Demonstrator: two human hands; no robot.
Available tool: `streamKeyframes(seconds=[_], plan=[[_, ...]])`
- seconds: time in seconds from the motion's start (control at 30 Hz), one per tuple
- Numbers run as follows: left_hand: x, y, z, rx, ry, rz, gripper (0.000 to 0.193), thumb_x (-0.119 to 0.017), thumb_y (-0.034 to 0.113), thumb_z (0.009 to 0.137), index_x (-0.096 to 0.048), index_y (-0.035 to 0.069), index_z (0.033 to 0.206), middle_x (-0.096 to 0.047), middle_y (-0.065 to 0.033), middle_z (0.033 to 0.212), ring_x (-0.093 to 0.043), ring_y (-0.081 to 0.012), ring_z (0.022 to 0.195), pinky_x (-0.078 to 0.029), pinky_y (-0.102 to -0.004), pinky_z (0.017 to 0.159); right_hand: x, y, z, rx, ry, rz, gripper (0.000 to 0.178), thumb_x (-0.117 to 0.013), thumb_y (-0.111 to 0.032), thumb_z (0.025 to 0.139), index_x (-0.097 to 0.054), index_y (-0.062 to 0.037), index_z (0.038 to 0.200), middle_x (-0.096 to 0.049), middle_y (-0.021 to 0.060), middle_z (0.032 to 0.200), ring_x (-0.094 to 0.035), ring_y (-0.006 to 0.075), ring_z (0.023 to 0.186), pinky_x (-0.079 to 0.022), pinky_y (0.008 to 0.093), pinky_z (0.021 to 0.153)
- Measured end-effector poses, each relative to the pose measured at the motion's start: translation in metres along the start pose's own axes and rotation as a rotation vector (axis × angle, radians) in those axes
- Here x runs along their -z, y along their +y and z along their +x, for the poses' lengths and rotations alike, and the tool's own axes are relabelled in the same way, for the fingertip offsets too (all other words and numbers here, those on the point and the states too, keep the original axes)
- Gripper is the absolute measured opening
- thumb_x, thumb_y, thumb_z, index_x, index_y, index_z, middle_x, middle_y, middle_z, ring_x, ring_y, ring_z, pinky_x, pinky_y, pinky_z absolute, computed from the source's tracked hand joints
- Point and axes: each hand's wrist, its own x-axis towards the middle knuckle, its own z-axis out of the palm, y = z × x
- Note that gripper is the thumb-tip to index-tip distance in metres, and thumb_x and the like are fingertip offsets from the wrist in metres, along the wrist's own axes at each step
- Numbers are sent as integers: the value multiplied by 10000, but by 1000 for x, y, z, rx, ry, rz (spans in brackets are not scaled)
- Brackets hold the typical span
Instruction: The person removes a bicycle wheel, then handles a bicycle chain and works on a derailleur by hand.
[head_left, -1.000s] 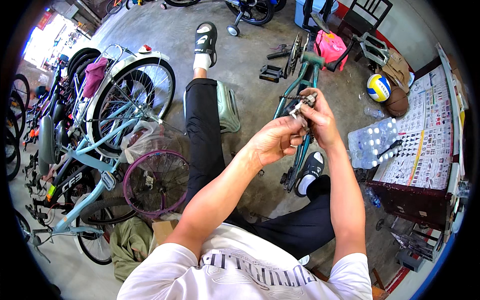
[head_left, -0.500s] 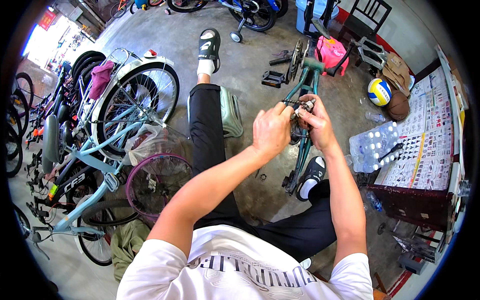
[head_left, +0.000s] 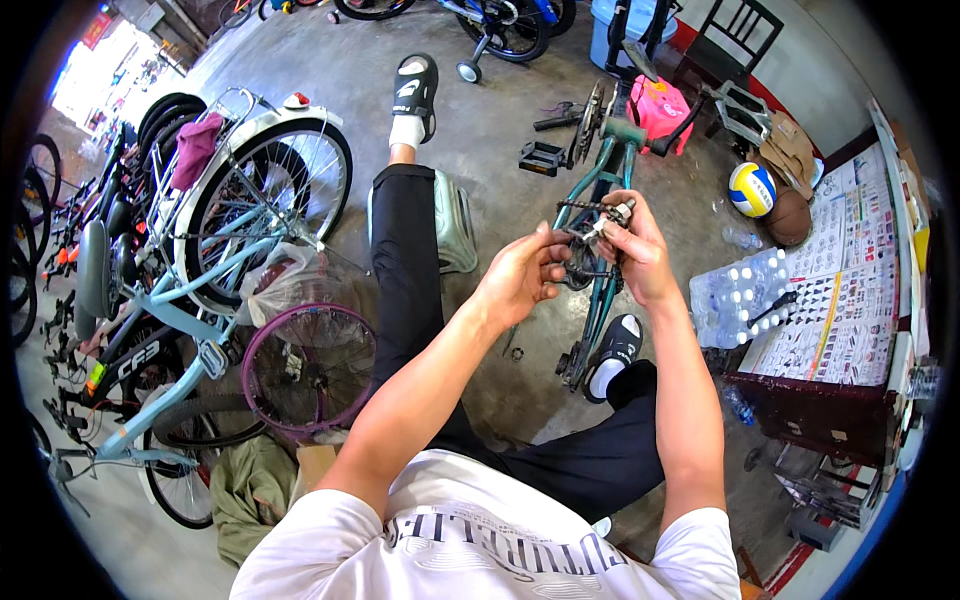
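My right hand [head_left: 642, 252] grips a small silver and dark metal bicycle part [head_left: 622, 212] between thumb and fingers. A dark chain [head_left: 590, 206] runs along beside it. Just to the left, my left hand [head_left: 518, 272] is open, its fingers loosely curled and apart from the part. Beneath my hands lies a teal bicycle frame [head_left: 598, 322], with a crank and chainring [head_left: 588, 125] at its far end and a black pedal [head_left: 541, 158] there. What sits behind my right fingers is hidden.
A light blue bicycle [head_left: 185, 315] and a purple wheel rim [head_left: 250, 375] stand at left. A pale green stool [head_left: 458, 225] is beside my leg. Right are bottled water packs [head_left: 735, 295], a volleyball [head_left: 752, 190], a basketball [head_left: 787, 218] and a dark cabinet [head_left: 815, 415].
My left hand has let go of the part and drawn back to the left and down, its fingers loosening. My right hand keeps its grip near the same place.
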Motion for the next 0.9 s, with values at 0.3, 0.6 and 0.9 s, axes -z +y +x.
streamKeyframes(seconds=[0.3, 0.6, 0.9], plan=[[-30, 10, -9, -24, -20, 69, 224, -666, 332, 1017, -616, 130, 1096, -620, 56, 899, -546, -56, 736, -403, -230, 616, 0, -2, 0, -4, -9, -129, 364, -667, -166, 955, -488, -75, 1258, -496, -19, 875, -456, 74, 750, -365, 235, 656], [-19, 28, 1, 155, -185, 191, 255, -741, 296, 967, -573, 126, 1055, -567, 64, 869, -515, -46, 714, -384, -230, 597, 1, -2, -1, -34, -56, -156, 344, -654, -166, 962, -487, -73, 1248, -474, -25, 872, -432, 72, 742, -346, 237, 648], [-38, 28, 3, -290, 165, 852, 364, -854, 223, 822, -593, 13, 965, -637, -41, 841, -586, -187, 715, -478, -321, 676, 8, 7, 3, -50, -24, -228, 339, -656, -164, 956, -502, -80, 1245, -500, -27, 908, -459, 67, 775, -365, 232, 663]])
